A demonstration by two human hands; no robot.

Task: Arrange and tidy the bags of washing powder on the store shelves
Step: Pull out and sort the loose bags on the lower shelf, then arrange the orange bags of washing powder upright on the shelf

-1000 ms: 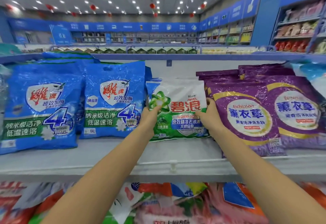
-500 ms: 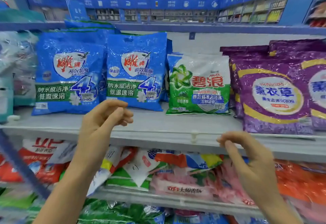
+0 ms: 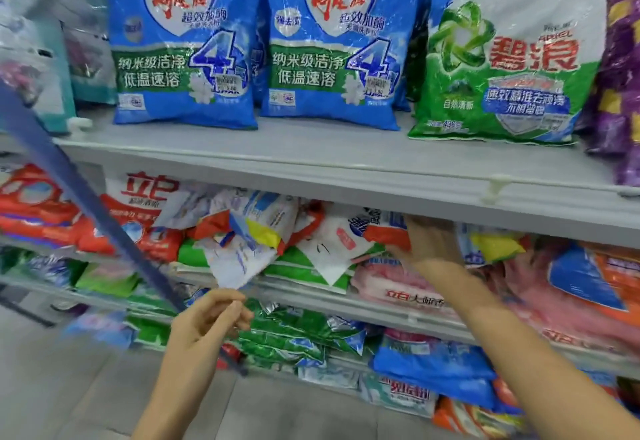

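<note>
On the grey metal middle shelf (image 3: 311,295), the right hand (image 3: 429,243) reaches a crumpled white-and-orange plastic bag (image 3: 343,249) at 3 o'clock; its grip I cannot tell. The left hand (image 3: 207,325), at 7 o'clock, is loosely curled and empty. Better to stand the bags upright one by one.

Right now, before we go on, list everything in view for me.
blue bags: two in front, blue, upright on the upper shelf, left and centre
green and white bag: one, upper shelf, right of the blue ones
purple bags: count unclear, cut off at right edge, upper shelf
pale packs: blurred, count unclear, far left
upper shelf: one, grey
jumbled bags: many, red, white, green, pink, orange, middle shelf
lower bags: several, green and blue, shelf below that
blue bar: one, slanting across the left
left hand: loosely curled, holding nothing, before the lower shelves
right hand: in among the jumbled bags; grip unclear
</note>
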